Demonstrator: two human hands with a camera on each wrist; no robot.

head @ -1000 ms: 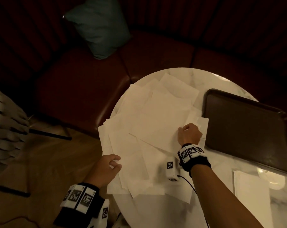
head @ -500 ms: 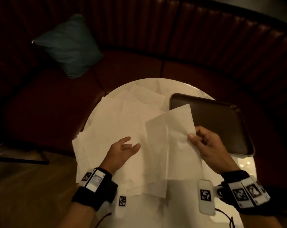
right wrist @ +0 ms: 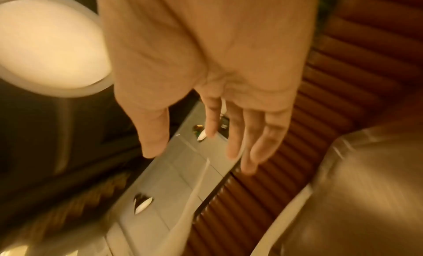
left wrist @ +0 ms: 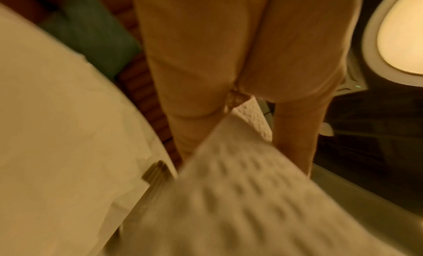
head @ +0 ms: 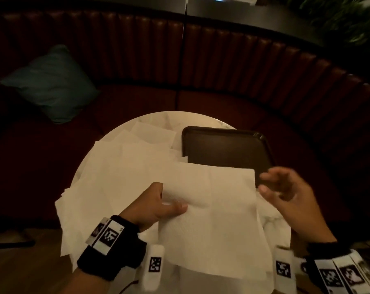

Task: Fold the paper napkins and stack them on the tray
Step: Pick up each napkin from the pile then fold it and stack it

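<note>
Napkin (head: 211, 219) has passed from right hand (head: 286, 192) to left hand (head: 156, 205).
Left pinches its edge; right open, empty. Light, limp: grip corners.

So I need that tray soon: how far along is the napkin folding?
Barely begun. The tray holds nothing. The left hand pinches one unfolded napkin; the right hand is open beside it. A loose pile remains unfolded on the table.

Dim, warm light here. A curved booth bench (head: 137, 107) in dark red leather wraps the round white marble table (head: 158, 117), its ribbed backrest (head: 243, 60) running behind. A teal cushion (head: 50, 83) sits on the seat at left. Green plant leaves (head: 349, 20) blur top right; wooden floor (head: 20, 268) lower left.
</note>
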